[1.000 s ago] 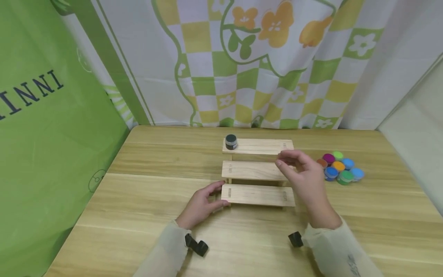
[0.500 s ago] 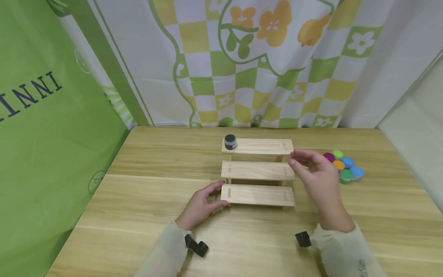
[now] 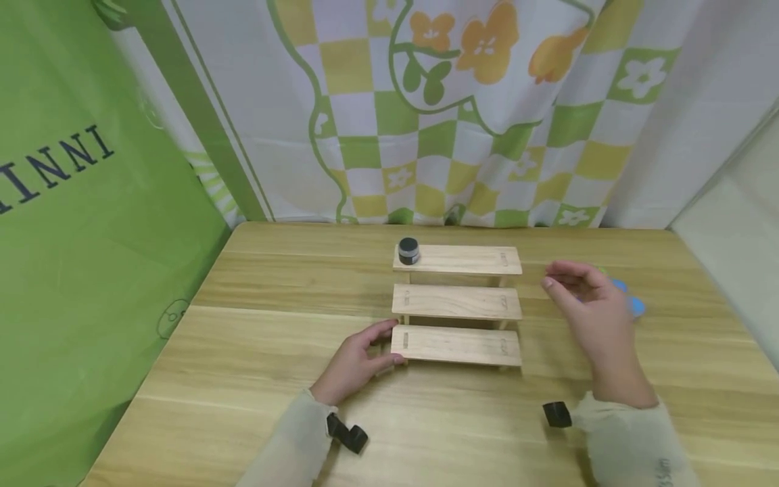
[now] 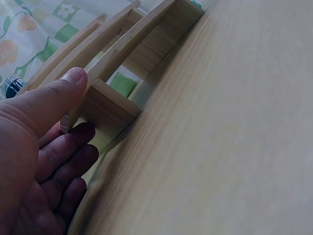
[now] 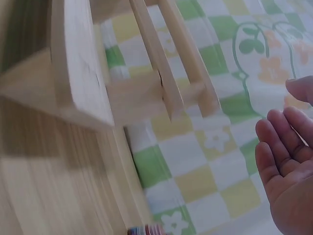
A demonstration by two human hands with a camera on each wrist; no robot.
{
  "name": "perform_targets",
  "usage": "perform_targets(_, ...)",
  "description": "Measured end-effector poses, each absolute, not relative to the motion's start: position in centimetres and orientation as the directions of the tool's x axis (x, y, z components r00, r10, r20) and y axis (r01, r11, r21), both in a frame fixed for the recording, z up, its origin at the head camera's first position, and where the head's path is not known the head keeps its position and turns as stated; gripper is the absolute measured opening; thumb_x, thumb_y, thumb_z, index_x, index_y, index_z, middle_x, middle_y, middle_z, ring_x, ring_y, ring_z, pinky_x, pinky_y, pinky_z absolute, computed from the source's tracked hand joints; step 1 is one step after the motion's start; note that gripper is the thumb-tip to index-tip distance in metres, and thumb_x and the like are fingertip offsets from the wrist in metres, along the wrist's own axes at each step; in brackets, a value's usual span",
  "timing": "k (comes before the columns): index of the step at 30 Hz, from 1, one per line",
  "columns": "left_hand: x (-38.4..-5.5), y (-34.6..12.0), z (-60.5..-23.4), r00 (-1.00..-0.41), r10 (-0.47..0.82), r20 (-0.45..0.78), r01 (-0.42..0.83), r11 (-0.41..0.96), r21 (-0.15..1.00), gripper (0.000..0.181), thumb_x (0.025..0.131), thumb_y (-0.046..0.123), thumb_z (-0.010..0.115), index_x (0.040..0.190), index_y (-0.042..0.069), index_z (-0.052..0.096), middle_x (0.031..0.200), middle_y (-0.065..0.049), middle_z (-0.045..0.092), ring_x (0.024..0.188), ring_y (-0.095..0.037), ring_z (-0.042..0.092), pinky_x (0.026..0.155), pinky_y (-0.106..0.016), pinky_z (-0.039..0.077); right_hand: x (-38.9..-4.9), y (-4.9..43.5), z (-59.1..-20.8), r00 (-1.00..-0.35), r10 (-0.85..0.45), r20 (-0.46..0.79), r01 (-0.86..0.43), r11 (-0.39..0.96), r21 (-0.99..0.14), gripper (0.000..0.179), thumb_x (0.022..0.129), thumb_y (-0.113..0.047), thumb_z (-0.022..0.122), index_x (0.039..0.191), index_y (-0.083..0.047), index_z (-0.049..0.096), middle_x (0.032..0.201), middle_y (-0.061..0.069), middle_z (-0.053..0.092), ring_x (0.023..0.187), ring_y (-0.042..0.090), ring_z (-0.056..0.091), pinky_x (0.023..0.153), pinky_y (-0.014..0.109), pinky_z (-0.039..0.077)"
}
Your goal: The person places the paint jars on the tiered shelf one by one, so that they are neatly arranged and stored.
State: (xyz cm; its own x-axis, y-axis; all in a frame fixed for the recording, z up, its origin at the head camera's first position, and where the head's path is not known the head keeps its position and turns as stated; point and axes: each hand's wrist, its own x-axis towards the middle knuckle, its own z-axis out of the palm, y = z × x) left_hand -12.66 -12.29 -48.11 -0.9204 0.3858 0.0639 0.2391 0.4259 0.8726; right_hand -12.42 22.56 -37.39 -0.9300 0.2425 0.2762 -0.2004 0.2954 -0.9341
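Note:
A three-tier wooden step shelf (image 3: pixel 458 302) stands mid-table. My left hand (image 3: pixel 355 362) holds the left end of its lowest tier; in the left wrist view the thumb (image 4: pixel 68 88) lies at the board's end and the fingers curl under it. A small jar with a dark lid (image 3: pixel 408 251) sits upright on the left end of the top tier. Right of the shelf, my right hand (image 3: pixel 593 311) is in the air with loosely bent fingers. The right wrist view shows nothing in its palm (image 5: pixel 293 186).
Behind my right hand is a cluster of small colourful jars, with blue lids (image 3: pixel 635 306) still showing and others hidden. A checked, flowered curtain (image 3: pixel 456 155) hangs along the table's back edge. Green fabric (image 3: pixel 91 270) hangs at the left.
My right hand has moved right, from beside the shelf's right end to in front of the colourful jars, covering most of them. The left hand and the dark-lidded jar have stayed in place.

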Motion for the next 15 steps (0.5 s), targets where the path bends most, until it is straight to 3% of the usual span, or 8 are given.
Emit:
perform_targets(4,-12.7,-12.2,-48.5,-0.919,0.389,0.061,0.238,0.425,0.873,0.068,0.076,0.044,0.072,0.136,0.024,0.047,0.121,0.008,0.059,0.117,-0.013,0.050,0.102,-0.043,0.036,-12.7,23.9,-37.8,-0.927,0.279,0.252,-0.150,0.340,-0.929,0.036,0.084,-0.015,0.069,0.115,0.000,0.059,0.104,-0.001,0.064,0.091,0.006,0.059,0.072,0.009,0.047)
perform_targets(11,-13.0,-12.4,-48.4,-0.916,0.399,0.044,0.233,0.439,0.868,0.069,0.077,0.046,0.071,0.138,0.025,0.045,0.122,0.009,0.058,0.117,-0.013,0.050,0.101,-0.041,0.037,-12.7,25.9,-37.8,-0.927,0.347,0.146,-0.080,0.197,-0.977,0.039,0.081,-0.017,0.073,0.116,-0.003,0.061,0.104,-0.004,0.065,0.091,0.004,0.060,0.075,0.007,0.045)
perform_targets(15,-12.8,-12.6,-48.0,-0.921,0.387,0.037,0.225,0.451,0.863,0.070,0.077,0.047,0.070,0.138,0.024,0.045,0.123,0.007,0.058,0.115,-0.015,0.051,0.099,-0.043,0.039,-12.9,26.5,-37.5,-0.922,0.360,0.141,-0.078,0.183,-0.980,0.038,0.081,-0.017,0.073,0.114,-0.002,0.062,0.102,-0.004,0.066,0.090,0.004,0.060,0.074,0.007,0.046)
